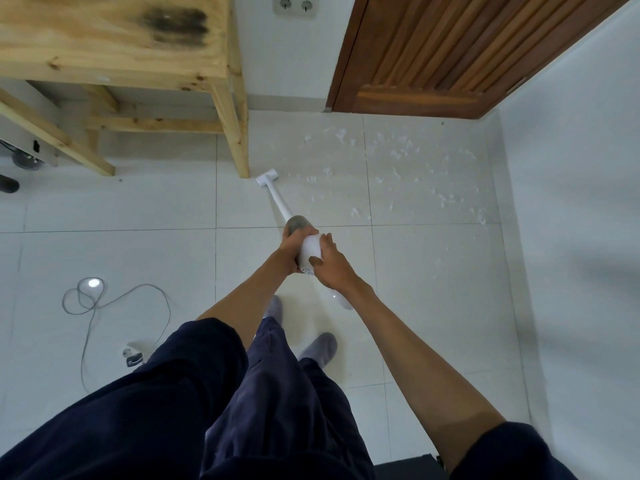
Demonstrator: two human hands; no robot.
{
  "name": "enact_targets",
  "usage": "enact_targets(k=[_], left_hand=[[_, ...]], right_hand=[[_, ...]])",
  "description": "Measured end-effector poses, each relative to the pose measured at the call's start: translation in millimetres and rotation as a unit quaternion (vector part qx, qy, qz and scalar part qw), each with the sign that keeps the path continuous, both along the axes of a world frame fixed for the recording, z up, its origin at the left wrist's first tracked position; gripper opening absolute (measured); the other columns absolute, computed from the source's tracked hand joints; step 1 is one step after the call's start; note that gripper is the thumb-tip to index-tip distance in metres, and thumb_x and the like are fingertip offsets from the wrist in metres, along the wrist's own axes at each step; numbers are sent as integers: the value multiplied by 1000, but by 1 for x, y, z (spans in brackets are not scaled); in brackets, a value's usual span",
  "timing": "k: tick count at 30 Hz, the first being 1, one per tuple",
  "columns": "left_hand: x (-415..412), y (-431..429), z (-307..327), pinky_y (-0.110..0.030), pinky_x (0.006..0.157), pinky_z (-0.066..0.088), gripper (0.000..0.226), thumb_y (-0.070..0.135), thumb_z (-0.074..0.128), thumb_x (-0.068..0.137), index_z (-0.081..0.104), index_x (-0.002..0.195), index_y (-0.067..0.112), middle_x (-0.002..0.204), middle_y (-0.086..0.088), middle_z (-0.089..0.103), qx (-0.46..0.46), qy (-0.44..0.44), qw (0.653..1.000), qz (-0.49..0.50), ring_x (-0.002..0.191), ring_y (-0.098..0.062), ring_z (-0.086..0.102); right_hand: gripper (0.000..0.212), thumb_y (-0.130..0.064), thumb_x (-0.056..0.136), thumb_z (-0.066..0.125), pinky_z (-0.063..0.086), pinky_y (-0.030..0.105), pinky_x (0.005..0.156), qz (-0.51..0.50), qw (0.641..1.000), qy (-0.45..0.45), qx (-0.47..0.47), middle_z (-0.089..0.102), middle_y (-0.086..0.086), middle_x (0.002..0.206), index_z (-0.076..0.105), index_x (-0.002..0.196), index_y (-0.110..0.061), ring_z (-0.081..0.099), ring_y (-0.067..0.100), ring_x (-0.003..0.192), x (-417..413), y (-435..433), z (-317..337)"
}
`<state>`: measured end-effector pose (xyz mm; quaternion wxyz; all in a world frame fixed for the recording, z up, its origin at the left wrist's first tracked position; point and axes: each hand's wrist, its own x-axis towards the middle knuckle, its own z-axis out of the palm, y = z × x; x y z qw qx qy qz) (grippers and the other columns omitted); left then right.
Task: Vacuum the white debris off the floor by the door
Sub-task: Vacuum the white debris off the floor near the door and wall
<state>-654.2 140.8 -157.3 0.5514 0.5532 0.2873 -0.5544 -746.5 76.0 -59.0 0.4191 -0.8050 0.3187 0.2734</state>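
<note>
- The left hand [294, 241] and right hand [331, 264] both grip the vacuum [309, 249], which is angled forward-left.
- The white debris [398, 154] lies to the right of the nozzle [266, 177].

White tile floor [110, 209], pine table [86, 46] top-left, white wall [287, 57] w/ dbl socket [294, 5].
</note>
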Motion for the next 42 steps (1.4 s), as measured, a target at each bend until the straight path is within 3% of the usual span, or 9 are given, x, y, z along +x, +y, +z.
enact_targets(k=[3,6,9,14,18,22,26,34,42], left_hand=[[1,1,-1,-60,83,57,82,29,84,64,43,131,48,119,-13,69,-6,-2,1000,15,101,-38,72],[2,4,3,-62,84,55,84,38,83,59,41,130,50,119,-11,69,-4,-8,1000,-9,105,-37,70],[1,6,6,-62,84,55,89,45,81,54,39,132,49,119,-11,68,-3,-12,1000,-19,106,-36,69],[3,7,2,-61,83,56,87,40,81,59,39,136,46,119,-13,68,-11,-22,999,-22,103,-38,70],[9,4,9,-47,69,60,71,37,79,75,37,132,43,115,-12,66,-8,-37,998,-58,95,-35,70],[15,-6,8,-43,78,60,80,49,80,66,39,133,36,124,-11,62,1,-81,989,-120,105,-32,67],[22,-17,8,-41,93,56,55,50,74,76,52,120,24,124,-12,61,16,-184,970,-157,109,-29,64],[36,-28,12,-26,69,45,41,53,67,78,60,93,16,94,-1,62,28,-276,930,-241,91,-20,62],[59,-25,20,-27,84,41,47,49,63,92,61,125,17,110,0,61,30,-339,891,-302,101,-20,58]], right_hand=[[92,-34,93,60,43,47,105,30,999,-7,-22,10,8,162,-6,155,-17,33,30,141,-14,1,5],[108,-14,84,68,46,35,93,124,991,14,-48,-11,10,163,-14,154,-13,33,36,140,-26,0,4],[105,1,82,63,44,31,81,150,986,11,-77,-13,13,162,-13,154,-8,42,42,130,-30,4,2],[103,1,83,61,52,39,82,131,988,14,-82,-11,11,163,-11,155,-11,56,44,110,-27,7,3],[99,-1,86,59,50,36,86,100,993,17,-60,-4,11,163,-12,154,-11,54,42,115,-26,5,7],[94,-6,90,57,40,31,84,35,998,34,-30,17,15,159,-11,154,-12,49,38,123,-21,-5,12],[94,-10,91,56,39,33,92,-10,998,60,-4,19,12,159,-12,155,-15,43,34,131,-12,-13,19],[91,-7,88,56,39,32,91,-69,996,65,-5,23,8,159,-4,156,-18,44,31,131,4,-14,20],[90,-12,86,56,42,38,101,-96,994,57,12,25,6,158,-1,156,-21,42,30,133,30,-13,24]])
